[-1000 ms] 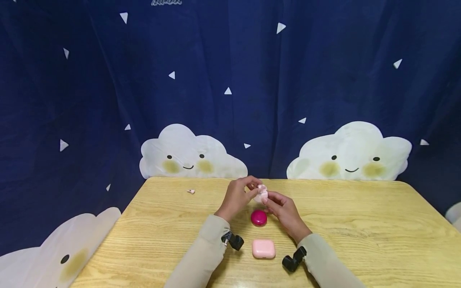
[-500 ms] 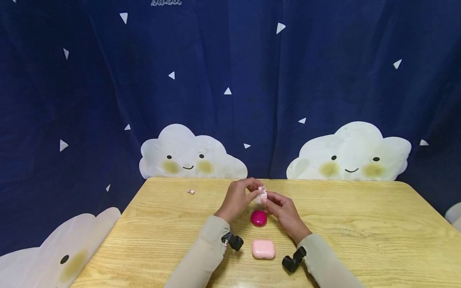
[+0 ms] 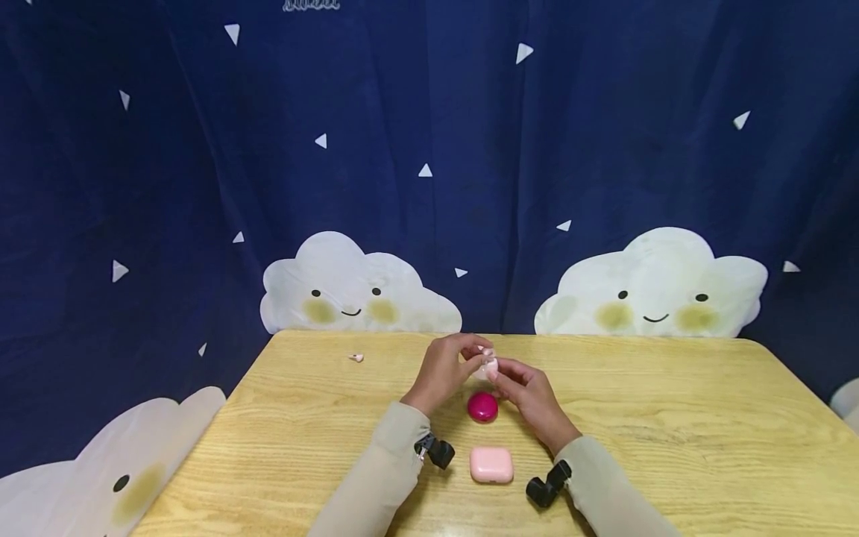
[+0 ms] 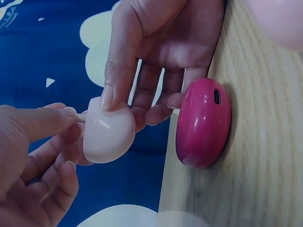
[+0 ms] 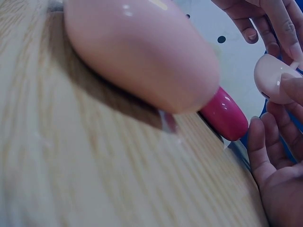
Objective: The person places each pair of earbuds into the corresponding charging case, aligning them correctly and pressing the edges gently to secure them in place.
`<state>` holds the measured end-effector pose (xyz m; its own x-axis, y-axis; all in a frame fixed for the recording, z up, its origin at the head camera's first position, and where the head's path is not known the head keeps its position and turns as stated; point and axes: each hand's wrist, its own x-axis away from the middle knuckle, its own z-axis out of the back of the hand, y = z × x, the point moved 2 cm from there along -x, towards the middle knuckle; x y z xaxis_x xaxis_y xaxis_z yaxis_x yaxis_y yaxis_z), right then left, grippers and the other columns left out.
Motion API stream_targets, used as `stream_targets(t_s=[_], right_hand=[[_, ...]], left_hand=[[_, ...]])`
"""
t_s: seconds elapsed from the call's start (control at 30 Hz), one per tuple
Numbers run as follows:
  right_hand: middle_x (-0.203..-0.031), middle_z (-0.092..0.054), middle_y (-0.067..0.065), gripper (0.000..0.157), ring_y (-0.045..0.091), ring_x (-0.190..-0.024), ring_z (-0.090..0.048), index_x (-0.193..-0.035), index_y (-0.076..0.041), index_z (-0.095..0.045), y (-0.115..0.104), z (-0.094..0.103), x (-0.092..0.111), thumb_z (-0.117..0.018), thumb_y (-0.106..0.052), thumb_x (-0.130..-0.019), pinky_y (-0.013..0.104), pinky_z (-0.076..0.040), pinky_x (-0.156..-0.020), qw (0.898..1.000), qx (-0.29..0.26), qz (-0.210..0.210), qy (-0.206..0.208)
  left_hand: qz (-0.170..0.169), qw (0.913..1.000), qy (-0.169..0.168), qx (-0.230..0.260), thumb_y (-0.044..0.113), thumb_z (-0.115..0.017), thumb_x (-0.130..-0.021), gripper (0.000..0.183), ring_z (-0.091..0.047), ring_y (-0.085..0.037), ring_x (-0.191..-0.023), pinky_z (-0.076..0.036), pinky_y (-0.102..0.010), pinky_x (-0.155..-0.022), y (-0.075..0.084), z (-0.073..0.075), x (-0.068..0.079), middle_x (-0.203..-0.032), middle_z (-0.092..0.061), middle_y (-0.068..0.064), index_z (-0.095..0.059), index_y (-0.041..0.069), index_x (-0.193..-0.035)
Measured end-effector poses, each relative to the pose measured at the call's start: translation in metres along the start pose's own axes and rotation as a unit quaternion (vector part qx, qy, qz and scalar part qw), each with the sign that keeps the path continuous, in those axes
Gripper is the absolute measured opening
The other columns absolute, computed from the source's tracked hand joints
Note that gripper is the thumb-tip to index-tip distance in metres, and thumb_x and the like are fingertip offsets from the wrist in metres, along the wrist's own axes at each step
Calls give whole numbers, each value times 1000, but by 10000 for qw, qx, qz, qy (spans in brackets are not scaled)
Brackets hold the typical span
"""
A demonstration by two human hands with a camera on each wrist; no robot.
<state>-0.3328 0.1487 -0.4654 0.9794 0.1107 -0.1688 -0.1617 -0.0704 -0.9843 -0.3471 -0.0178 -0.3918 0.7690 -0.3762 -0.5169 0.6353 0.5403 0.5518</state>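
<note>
My right hand (image 3: 533,399) holds an open pale pink earbud case (image 4: 111,132), thumb on its rounded shell and fingers behind. In the head view its lid appears raised. My left hand (image 3: 443,369) pinches a small pale earbud (image 4: 79,117) between thumb and index finger, right at the case's opening; most of the earbud is hidden. Just below the hands, a round magenta case (image 3: 482,407) rests on the table, with a port showing in the left wrist view. Closer to me lies a pink rounded case (image 3: 491,465) with its lid down.
Another small earbud (image 3: 356,358) lies near the far left edge of the wooden table (image 3: 671,440). A dark blue curtain (image 3: 470,149) with clouds and triangles hangs behind it. Black wrist cameras (image 3: 439,453) sit on both sleeves.
Both hands stay in almost the same place. The pale pink case between them has tilted and dropped very slightly. The things on the table have not moved.
</note>
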Motion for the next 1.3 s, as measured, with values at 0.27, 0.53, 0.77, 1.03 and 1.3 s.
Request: stream_targets(t_s=[0.27,0.53,0.77,1.03,1.3], right_hand=[[-107,-66,7,38,27,-94,-63,-121,0,-63,0,0,0,-69,-21,-90,35,-56,-76,9999,-38,-111,38],[-108,-67,7,39,31,-97,-62,-121,1,-63,-1,0,0,-69,-22,-90,36,-56,-77,9999,-66,-112,61],[-107,-67,6,39,30,-97,-62,-121,1,-63,-1,0,0,-69,-22,-90,36,-56,-78,9999,-41,-123,86],[-107,-66,6,40,27,-93,-62,-122,-1,-63,0,0,0,-69,-24,-90,32,-55,-77,9998,11,-163,113],[-110,-65,8,42,28,-98,-62,-123,0,-62,1,1,0,-70,-25,-90,33,-56,-78,9998,-46,-172,62]], left_hand=[[-20,10000,33,-15,15,-72,-87,14,-57,-4,-71,-44,-18,-61,-1,0,0,-79,-68,8,-75,16,-101],[-90,9998,-21,-162,11,-73,-86,16,-59,-5,-74,-45,-17,-65,0,0,0,-87,-71,5,-75,15,-102],[-75,9998,-79,-157,9,-73,-86,17,-58,-6,-75,-45,-18,-66,0,0,0,-89,-71,5,-75,15,-102],[-58,9994,-26,-345,12,-73,-86,15,-57,-3,-74,-44,-17,-65,0,-1,1,-84,-70,8,-76,16,-100],[37,9995,11,-311,16,-73,-87,13,-56,-3,-72,-43,-17,-63,-1,-1,1,-83,-69,9,-77,17,-99]])
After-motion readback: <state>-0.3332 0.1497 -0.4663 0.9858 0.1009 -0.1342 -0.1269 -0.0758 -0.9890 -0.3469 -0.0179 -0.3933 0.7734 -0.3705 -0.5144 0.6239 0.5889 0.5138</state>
